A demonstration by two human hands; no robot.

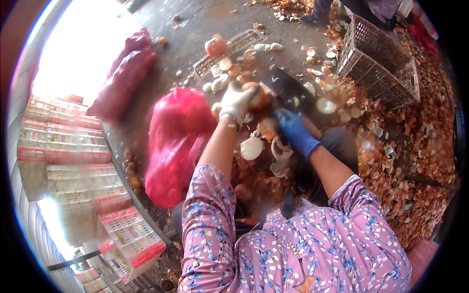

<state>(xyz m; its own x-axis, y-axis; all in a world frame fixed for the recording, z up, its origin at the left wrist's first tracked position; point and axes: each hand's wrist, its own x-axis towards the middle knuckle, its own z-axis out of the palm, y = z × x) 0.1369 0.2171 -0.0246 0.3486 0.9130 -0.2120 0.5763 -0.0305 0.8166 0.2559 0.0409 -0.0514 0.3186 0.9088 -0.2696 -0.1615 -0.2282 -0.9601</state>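
My left hand (235,103), in a white glove, is closed around a brown-skinned onion (260,99). Close to its right, my right hand (295,132) wears a blue glove and is curled shut; motion blur hides what its fingers hold. Between my knees and just under the hands lie a pale cut onion piece (251,148) and loose onion skins (281,151). Beyond the hands, a dark block-shaped thing (288,90) stands beside several peeled onions (220,82) and a whole onion (215,47) at a low plastic crate (244,40).
A full pink mesh sack (178,146) stands left of my left arm, with another red sack (124,75) farther off. Stacked crates (73,141) line the left side. An upright crate (376,61) stands at far right, near another person's leg (322,10). Onion skins (410,185) cover the right floor.
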